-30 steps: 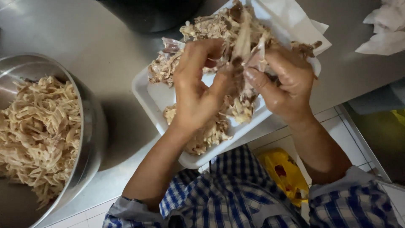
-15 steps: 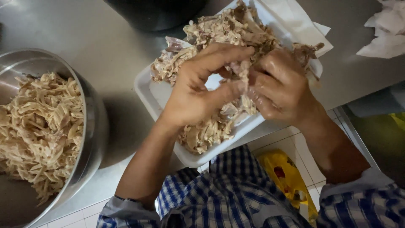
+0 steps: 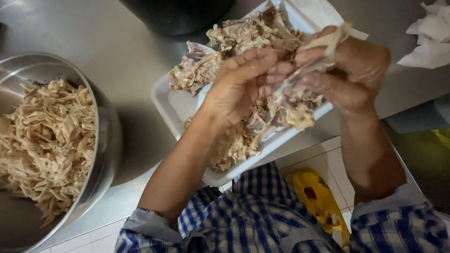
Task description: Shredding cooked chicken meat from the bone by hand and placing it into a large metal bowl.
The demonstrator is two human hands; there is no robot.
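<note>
I see my hands (image 3: 300,79) over the tray (image 3: 173,105) of meat scraps (image 3: 243,37) on the counter (image 3: 93,42), with the bowl (image 3: 105,140) of shredded meat (image 3: 47,136) to its left and crumpled paper (image 3: 429,37) to its right.

A steel counter (image 3: 117,56) stands over a white-tiled floor (image 3: 337,164), dimly lit.

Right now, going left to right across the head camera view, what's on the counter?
Metal bowl of shredded meat → white tray → left hand → meat piece being pulled apart → right hand → crumpled white paper.
</note>
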